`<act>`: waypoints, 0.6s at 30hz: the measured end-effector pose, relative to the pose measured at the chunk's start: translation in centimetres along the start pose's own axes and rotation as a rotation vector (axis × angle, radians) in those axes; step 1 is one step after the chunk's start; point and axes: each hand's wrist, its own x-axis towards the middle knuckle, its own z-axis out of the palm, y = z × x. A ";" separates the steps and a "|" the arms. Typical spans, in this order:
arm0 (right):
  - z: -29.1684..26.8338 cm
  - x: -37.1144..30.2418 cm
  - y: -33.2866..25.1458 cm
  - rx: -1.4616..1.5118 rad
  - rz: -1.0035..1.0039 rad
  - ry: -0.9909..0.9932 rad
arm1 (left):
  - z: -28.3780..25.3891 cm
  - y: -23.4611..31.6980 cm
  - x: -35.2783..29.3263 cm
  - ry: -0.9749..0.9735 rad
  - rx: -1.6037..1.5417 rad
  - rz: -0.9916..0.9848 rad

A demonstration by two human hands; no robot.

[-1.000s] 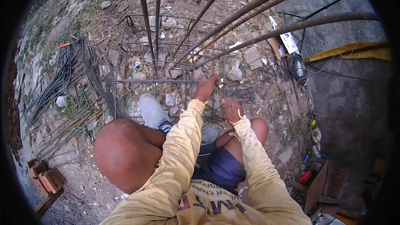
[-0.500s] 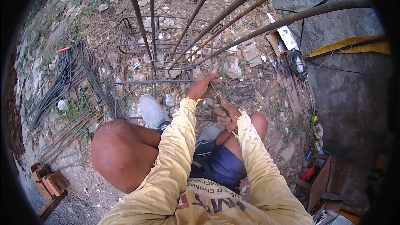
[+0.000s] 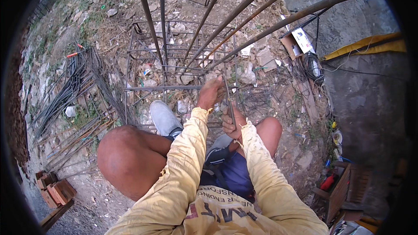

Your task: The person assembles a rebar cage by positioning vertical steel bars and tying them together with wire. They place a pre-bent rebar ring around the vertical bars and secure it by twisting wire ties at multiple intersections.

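Centrally, steel cage (image 3: 146,88): thin rods tied into a frame, lying on stony ground (image 3: 98,196) just beyond both hands; it is the landmark for the rest.
Right hand (image 3: 231,121): just off the cage's near right part, grip curled round a dark rod-like tool (image 3: 230,100).
Tool: runs from the right hand toward the cage, its far end beside the left fingertips.
Left hand (image 3: 211,92): at the cage's near bar, fingers bent; whether the grip pinches a wire I cannot tell, as that spot is too small.
Tall bars (image 3: 149,17): six, fanning up and outward from about the cage's middle, one of them rusty orange.
Grey shoe (image 3: 164,116): at the cage's near edge, left of the left hand.
Loose rods (image 3: 72,85): heaped left of the cage.
White box (image 3: 301,40): right of the cage, with a black cable coil (image 3: 312,66) just beside it.
Bricks (image 3: 62,193): stacked well apart from the cage, nearer the person and to its left.
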 end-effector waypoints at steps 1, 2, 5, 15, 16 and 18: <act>0.2 0.2 0.3 -0.158 -0.017 0.146 | -0.3 -0.4 0.2 0.007 -0.028 0.008; 1.1 0.2 0.4 -0.314 -0.034 0.294 | -0.5 -0.8 0.1 0.014 -0.057 0.013; 1.0 -0.2 0.4 -0.441 -0.077 0.380 | -1.1 -1.6 -0.2 0.021 -0.154 0.030; 1.2 -3.8 -0.2 -0.497 -0.106 0.299 | -3.2 0.3 -2.9 -0.234 -0.122 -0.130; 0.6 -3.9 -0.2 -0.567 -0.111 0.333 | -3.1 0.4 -3.3 -0.254 -0.187 -0.154; -0.9 -3.3 -0.1 -0.838 -0.178 0.303 | -3.3 0.7 -4.0 -0.351 -0.306 -0.181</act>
